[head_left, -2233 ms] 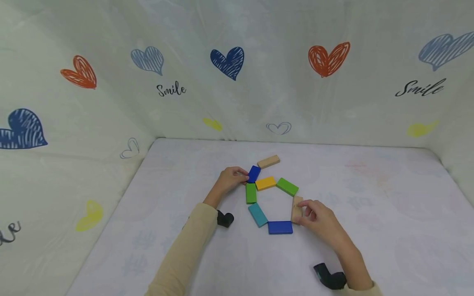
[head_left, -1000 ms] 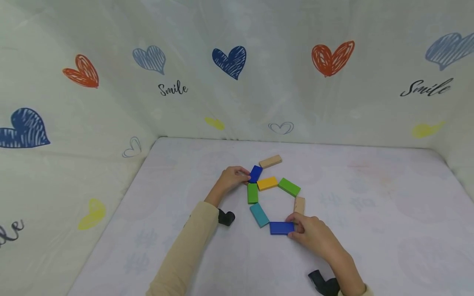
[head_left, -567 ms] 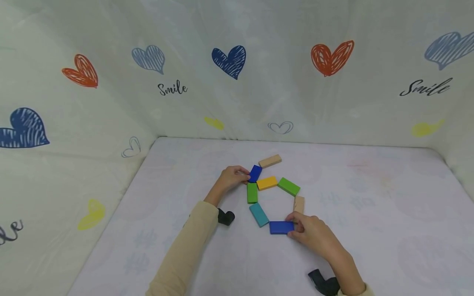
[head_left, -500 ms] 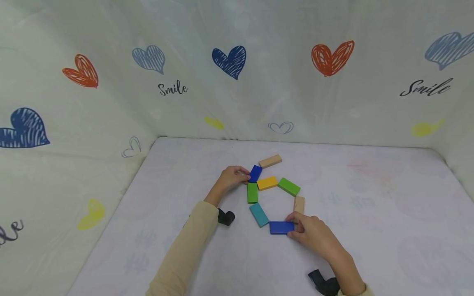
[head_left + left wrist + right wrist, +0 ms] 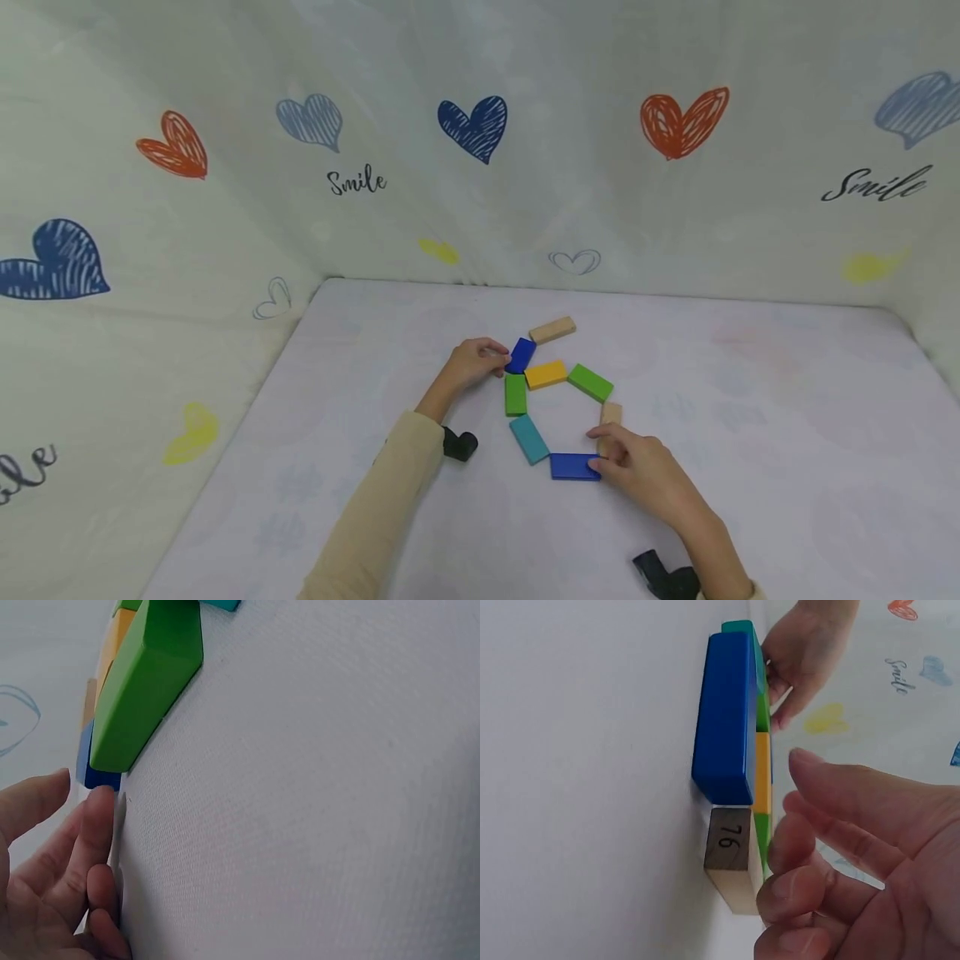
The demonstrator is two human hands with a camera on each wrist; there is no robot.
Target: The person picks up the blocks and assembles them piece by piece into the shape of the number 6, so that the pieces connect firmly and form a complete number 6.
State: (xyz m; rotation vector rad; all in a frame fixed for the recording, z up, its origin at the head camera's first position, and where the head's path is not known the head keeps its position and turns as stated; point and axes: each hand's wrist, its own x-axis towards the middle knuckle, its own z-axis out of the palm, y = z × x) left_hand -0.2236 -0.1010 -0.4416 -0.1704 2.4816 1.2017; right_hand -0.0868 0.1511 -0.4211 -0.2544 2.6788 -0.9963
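A ring of flat wooden blocks lies on the white table: green (image 5: 515, 394), teal (image 5: 529, 439), blue (image 5: 573, 467), plain wood (image 5: 612, 412), another green (image 5: 590, 382) and yellow (image 5: 546, 375). A second blue block (image 5: 521, 356) angles away from the ring's upper left corner. Beside it is my left hand (image 5: 468, 364); in the left wrist view a fingertip meets or nearly meets that block, thumb apart. My right hand (image 5: 647, 472) hovers over the corner of the front blue and plain blocks, fingers relaxed. The right wrist view shows the plain block's end, marked 76 (image 5: 730, 838), and nothing pinched.
Beyond the upper blue block lies another plain wood block (image 5: 552, 329). Black wrist-worn pieces sit by the left wrist (image 5: 460, 445) and the right wrist (image 5: 666, 577). A white curtain (image 5: 585, 167) printed with hearts rises behind the table.
My right hand went from the plain wood block to the front blue block's right end, held it, and now has let go and lifted slightly. My left hand stays by the upper blue block.
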